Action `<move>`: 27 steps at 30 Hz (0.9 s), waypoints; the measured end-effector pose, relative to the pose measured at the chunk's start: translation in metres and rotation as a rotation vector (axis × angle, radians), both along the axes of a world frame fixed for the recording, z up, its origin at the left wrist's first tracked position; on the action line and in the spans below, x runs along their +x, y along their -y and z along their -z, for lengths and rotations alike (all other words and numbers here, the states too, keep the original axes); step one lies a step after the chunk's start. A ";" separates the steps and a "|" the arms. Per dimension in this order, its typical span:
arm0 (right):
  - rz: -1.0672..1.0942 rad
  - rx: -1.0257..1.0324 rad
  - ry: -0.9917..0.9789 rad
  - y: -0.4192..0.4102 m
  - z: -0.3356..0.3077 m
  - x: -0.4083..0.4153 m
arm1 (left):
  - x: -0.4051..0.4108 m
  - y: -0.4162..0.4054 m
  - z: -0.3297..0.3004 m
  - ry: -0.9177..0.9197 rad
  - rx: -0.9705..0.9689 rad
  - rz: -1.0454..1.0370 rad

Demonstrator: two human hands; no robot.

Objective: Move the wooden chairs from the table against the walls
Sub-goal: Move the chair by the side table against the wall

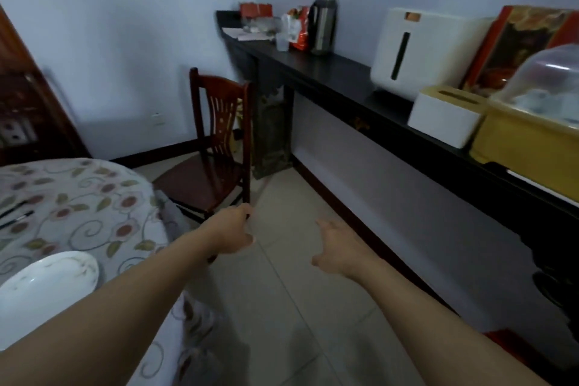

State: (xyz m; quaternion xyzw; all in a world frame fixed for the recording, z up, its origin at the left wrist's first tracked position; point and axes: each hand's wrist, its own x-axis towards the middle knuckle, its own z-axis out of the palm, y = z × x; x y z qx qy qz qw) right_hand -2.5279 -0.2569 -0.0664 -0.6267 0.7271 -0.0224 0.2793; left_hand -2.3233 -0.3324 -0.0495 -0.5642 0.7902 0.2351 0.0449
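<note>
A dark red wooden chair with a slatted back stands beside the round table, its seat facing the table edge. The table wears a floral cloth. My left hand reaches out just in front of the chair's near front leg, fingers curled, and I cannot tell if it touches the leg. My right hand hovers over the tiled floor to the right of the chair, fingers spread, holding nothing.
A long black console table runs along the right wall with a thermos, a white appliance, a tissue box and a yellow container. A white plate lies on the round table. Tiled floor lies between table and console.
</note>
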 end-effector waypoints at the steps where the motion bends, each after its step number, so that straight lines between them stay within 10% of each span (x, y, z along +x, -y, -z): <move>1: -0.024 -0.008 0.002 0.016 0.000 -0.003 | -0.004 0.011 0.000 0.003 -0.007 -0.019; 27: -0.449 -0.090 0.044 0.463 -0.023 -0.010 | -0.011 0.362 -0.002 -0.124 -0.143 -0.489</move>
